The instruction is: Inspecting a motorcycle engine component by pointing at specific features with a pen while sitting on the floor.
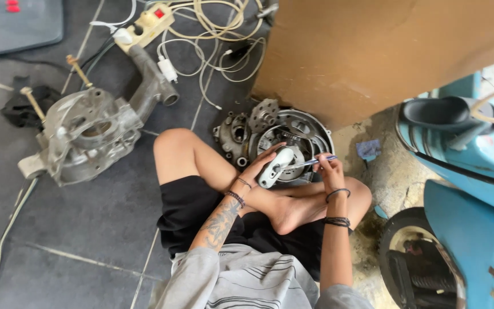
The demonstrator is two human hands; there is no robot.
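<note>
Left hand (261, 163): fingers wrapped over the small white metal part (274, 165), held above the crossed legs. Right hand (328, 169): fingers pinching a thin tool (311, 162), long axis toward 9 o'clock, tip at the part. Round engine cover (304, 129) on the floor beyond, 12 o'clock.

Single head-worn view, steeply downward, close over lap and floor (87, 229).

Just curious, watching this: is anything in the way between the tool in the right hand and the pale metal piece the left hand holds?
Nothing visible: the right hand points the thin tool straight at the pale metal piece gripped by the left hand.
</note>
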